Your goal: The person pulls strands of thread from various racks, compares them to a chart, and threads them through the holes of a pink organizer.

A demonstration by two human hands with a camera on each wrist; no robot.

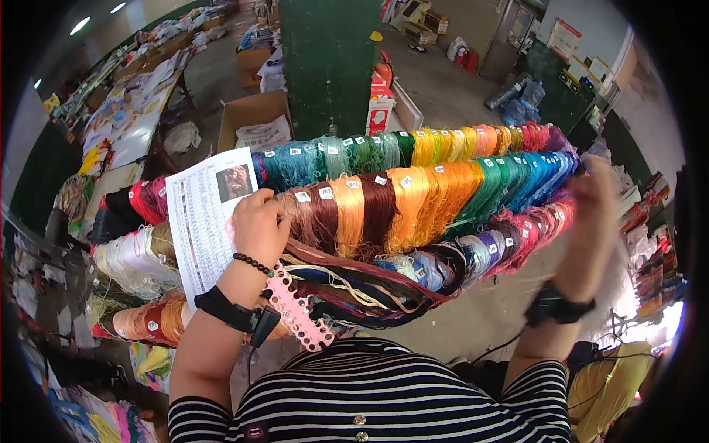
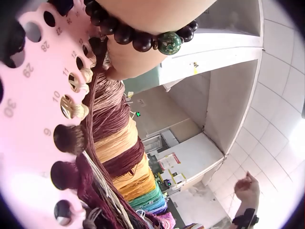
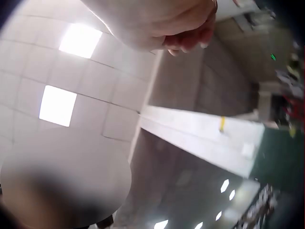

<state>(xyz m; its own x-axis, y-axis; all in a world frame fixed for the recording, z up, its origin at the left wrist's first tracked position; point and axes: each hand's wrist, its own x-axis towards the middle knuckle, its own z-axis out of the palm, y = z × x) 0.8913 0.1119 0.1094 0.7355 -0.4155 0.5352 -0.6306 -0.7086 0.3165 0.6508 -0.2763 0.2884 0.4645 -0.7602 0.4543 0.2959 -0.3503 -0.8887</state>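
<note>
My left hand (image 1: 262, 225) grips a pink numbered thread card (image 1: 292, 306) at the left end of the middle thread row. Tufts of brown, maroon and cream thread fill some of the card's holes, and a long loose bundle of threads (image 1: 369, 284) hangs from it. Behind this hand stands a printed chart sheet (image 1: 199, 221) with a small picture. My right hand (image 1: 594, 188) is raised and blurred beyond the rows' right end. Its fingers (image 3: 190, 40) look curled in the right wrist view; I cannot tell whether a thread is between them.
Rows of labelled coloured thread skeins (image 1: 428, 196) stretch across in front of me. A green pillar (image 1: 325, 66) rises behind them, beside a cardboard box (image 1: 255, 118). Cluttered tables (image 1: 122, 111) stand at left, more threads (image 1: 657, 258) hang at right.
</note>
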